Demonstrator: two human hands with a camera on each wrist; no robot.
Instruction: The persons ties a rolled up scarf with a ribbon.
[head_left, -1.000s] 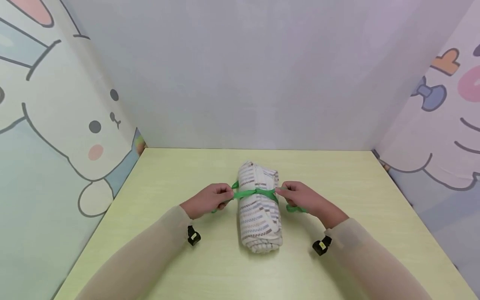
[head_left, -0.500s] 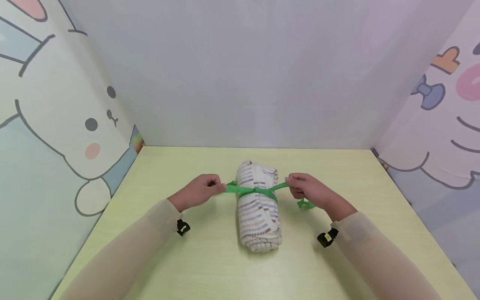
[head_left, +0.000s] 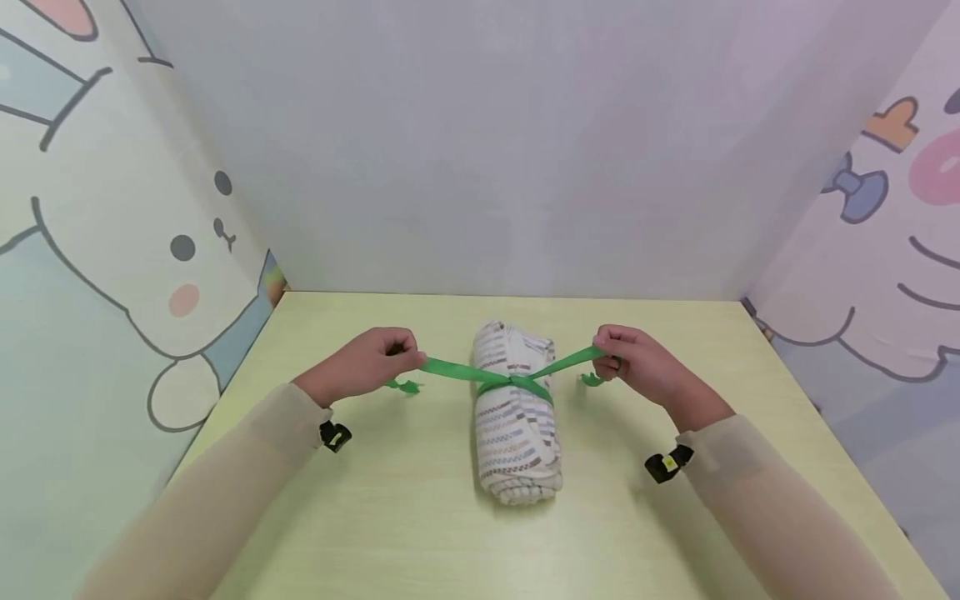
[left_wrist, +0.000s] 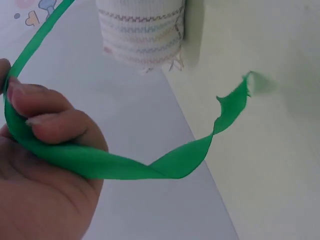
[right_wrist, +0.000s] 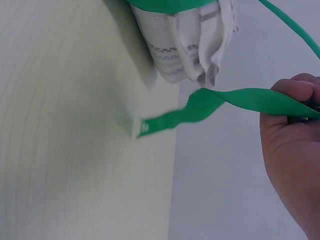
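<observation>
A rolled, striped white cloth lies lengthwise on the table, with a green ribbon wrapped round its middle and crossed on top. To the left, my left hand pinches one end of the ribbon, drawn taut and raised above the table. On the other side my right hand pinches the opposite end, also stretched up and outward. In the left wrist view the ribbon's loose tail passes under curled fingers and hangs twisted. The right wrist view shows another ribbon tail dangling from the right hand.
The pale yellow table extends round the roll on all sides. A grey-white wall stands at its back edge, with cartoon-printed panels at the left and right. A small black device is strapped at each wrist.
Both hands have moved apart and upward, pulling the ribbon ends outward from the roll. The stretched lengths have grown longer and tauter. The cloth roll has stayed in place.
</observation>
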